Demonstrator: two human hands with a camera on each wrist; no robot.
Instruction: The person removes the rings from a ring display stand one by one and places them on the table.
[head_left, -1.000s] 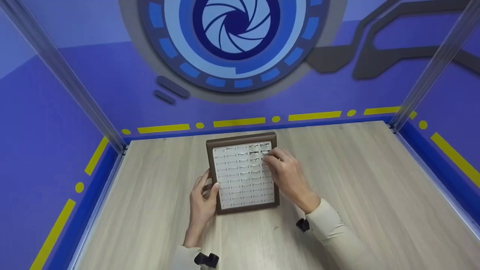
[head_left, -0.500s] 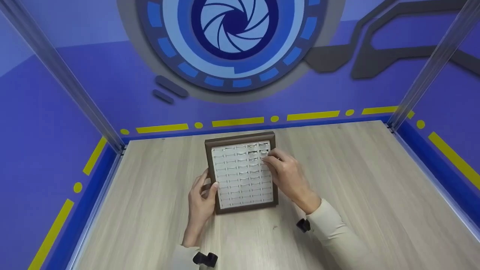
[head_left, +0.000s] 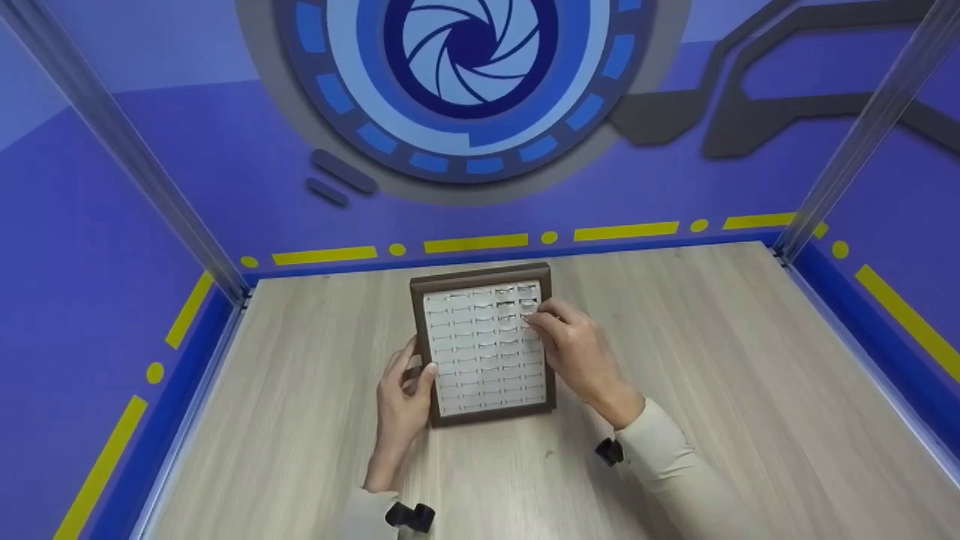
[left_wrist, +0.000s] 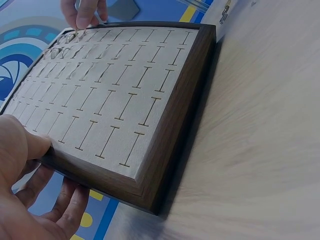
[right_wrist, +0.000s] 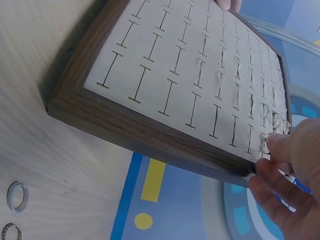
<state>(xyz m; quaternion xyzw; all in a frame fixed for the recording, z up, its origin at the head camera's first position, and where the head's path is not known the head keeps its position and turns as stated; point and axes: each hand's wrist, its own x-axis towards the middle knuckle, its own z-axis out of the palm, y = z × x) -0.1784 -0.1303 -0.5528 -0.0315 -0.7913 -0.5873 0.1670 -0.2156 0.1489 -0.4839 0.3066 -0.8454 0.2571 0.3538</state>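
Gripping the tray [head_left: 481, 280] by its side — left fingers [left_wrist: 75, 209]; pinching a ring [right_wrist: 264, 145] on it — right fingers [right_wrist: 282, 185].

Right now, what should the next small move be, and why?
Probably a gentle press into the tray by the right hand: its fingertips pinch close at the surface, beside seated rings, and the left hand grips the opposite side.

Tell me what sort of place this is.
Likely a purpose-built booth, perhaps for recording: printed blue walls and metal corner posts enclose a wood-grain tabletop.
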